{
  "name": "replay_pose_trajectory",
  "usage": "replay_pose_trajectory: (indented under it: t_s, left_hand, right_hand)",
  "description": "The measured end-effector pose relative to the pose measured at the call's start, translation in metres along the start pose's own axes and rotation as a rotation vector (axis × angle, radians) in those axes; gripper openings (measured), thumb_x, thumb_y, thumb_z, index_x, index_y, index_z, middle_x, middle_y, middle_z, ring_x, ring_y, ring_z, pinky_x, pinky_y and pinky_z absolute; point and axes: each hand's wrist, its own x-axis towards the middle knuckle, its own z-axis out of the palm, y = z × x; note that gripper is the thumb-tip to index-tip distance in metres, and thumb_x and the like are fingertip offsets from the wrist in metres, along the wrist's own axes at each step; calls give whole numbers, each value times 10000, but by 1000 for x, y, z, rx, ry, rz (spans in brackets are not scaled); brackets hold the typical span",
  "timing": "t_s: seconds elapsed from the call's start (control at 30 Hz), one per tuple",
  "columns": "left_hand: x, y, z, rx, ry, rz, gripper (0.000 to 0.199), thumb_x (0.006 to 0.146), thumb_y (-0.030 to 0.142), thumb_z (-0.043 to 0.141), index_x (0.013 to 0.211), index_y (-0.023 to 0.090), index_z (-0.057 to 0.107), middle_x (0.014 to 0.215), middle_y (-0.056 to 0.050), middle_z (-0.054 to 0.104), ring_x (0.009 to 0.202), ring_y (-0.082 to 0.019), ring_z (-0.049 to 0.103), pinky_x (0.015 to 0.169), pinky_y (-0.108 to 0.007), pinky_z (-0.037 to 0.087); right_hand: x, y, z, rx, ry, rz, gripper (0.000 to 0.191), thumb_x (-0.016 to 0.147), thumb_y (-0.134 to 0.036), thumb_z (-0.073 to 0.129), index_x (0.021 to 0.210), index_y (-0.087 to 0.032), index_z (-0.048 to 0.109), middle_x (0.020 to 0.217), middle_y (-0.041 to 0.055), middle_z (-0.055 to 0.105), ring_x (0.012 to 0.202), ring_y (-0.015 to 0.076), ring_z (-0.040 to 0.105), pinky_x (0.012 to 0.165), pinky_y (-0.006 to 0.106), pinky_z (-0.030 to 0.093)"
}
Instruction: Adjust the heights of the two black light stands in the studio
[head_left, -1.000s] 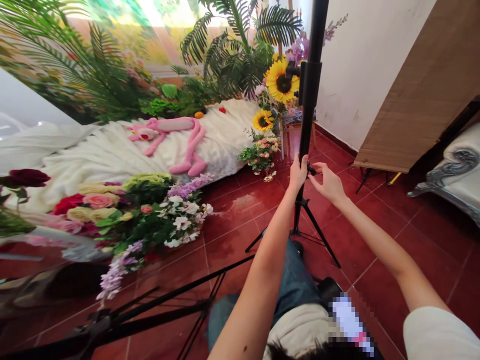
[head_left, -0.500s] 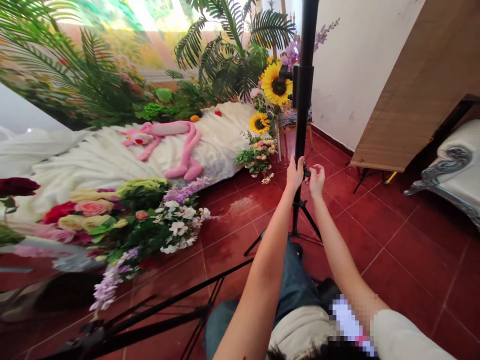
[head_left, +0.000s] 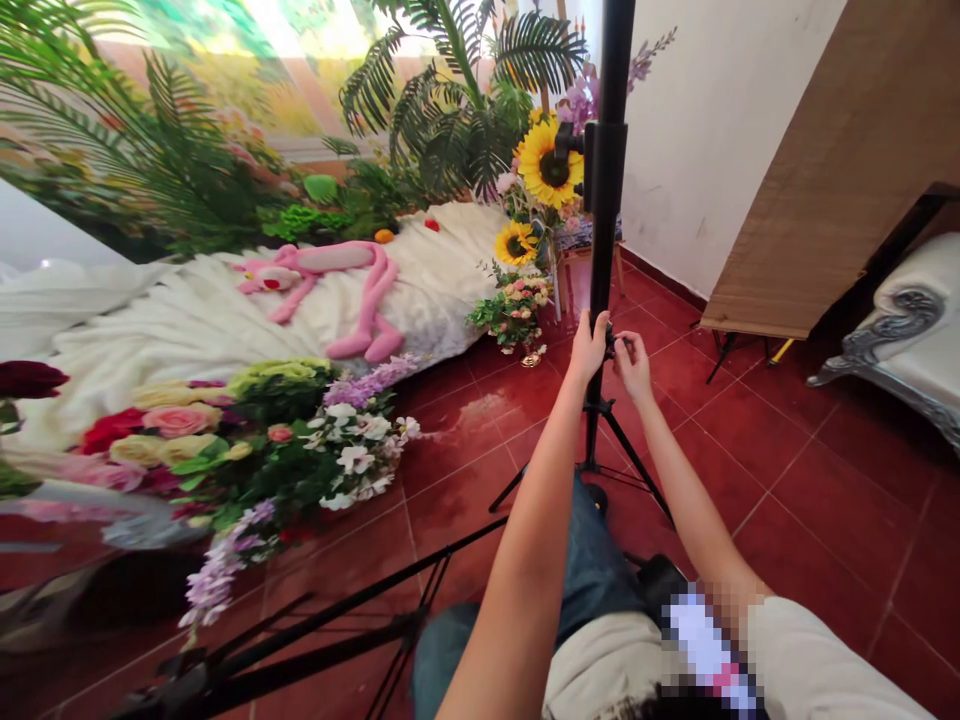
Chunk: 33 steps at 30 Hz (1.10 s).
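The left hand is wrapped around the upright pole of a black tripod stand, its fingers closed on the tube and its thumb pointing up. The right hand is partly closed beside it, thumb and fingers bent together at a small black knob on the pole; whether they pinch the knob or only touch it cannot be told. The stand is upright on the red tiled floor, its legs spread below the hands, near the right end of a white draped blanket. A thicker black collar is on the pole well above the hands. On the blanket lies a pink plush toy, its feet towards the front edge, with an orange fruit and a red fruit near the back edge. Mixed artificial flowers crowd the front edge at the left, and sunflowers rise by the right end. Another black tripod reaches across the lower left. At the right are a brown hanging sheet and a white sofa with silver carved trim.
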Motion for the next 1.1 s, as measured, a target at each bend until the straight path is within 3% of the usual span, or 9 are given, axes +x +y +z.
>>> replay_pose_trajectory:
  t_s: [0.13,0.27,0.4,0.6,0.77,0.87,0.97,1.07,1.1]
  left_hand:
    - [1,-1,0,-8,-6,-21,221,996,388,448,999,179,518,862,3,607,800,-87,591,819,-226,469]
    - [2,0,-1,1,-9,-35,225,995,383,455,1009,171,529,870,-6,621,805,-88,596,827,-227,472]
    - [3,2,-4,4,-34,-62,217,997,378,452,1023,178,534,889,-5,617,815,-83,594,824,-216,474]
    - [3,2,-9,-29,-77,-75,211,989,382,461,988,182,526,892,-5,631,833,-80,614,848,-208,471]
    - [6,0,-3,34,-28,-62,228,975,400,485,1005,185,555,897,-10,637,851,-101,624,864,-237,476]
    - [-5,2,-4,35,39,-105,272,963,423,503,1074,180,554,1027,-57,660,962,-126,648,902,-256,483]
    - [-48,-1,-36,73,199,-95,336,931,437,553,1140,174,542,1203,-121,631,1136,-154,615,988,-281,465]
    - [-127,-11,-111,313,395,-61,370,900,470,572,1137,186,561,1212,-123,612,1166,-196,581,1049,-363,438]
    - [-159,-15,-143,432,535,-82,379,884,481,582,1116,181,566,1182,-126,609,1155,-222,571,1071,-404,419]
  right_hand:
    - [-2,5,-1,27,-44,-89,522,689,-590,739,983,-258,464,860,-3,568,660,116,542,540,231,460]
    - [-2,13,-1,24,-14,-173,452,739,-547,737,983,-252,497,829,-8,583,622,114,528,571,250,465]
    - [-1,19,-8,-199,65,-277,374,797,-531,709,1008,-248,587,833,3,604,651,137,542,643,288,483]
    - [7,20,-23,-489,44,-418,320,826,-544,667,930,-244,620,895,49,614,800,195,584,787,341,493]
    - [9,8,-19,-750,159,-422,401,901,-578,537,709,-228,495,686,20,548,663,169,528,701,297,427]
    - [8,-5,-14,-898,188,-379,431,929,-554,486,654,-224,446,609,5,512,582,150,487,636,274,359]
    - [8,-19,-10,-943,215,-299,450,952,-501,455,602,-225,389,549,-9,463,521,137,417,597,274,288]
    - [8,-28,-8,-937,218,-268,463,955,-444,460,567,-228,327,517,-24,396,508,131,350,593,281,253]
    - [8,-29,-8,-927,209,-271,464,952,-427,468,562,-230,312,509,-30,372,509,130,337,594,282,253]
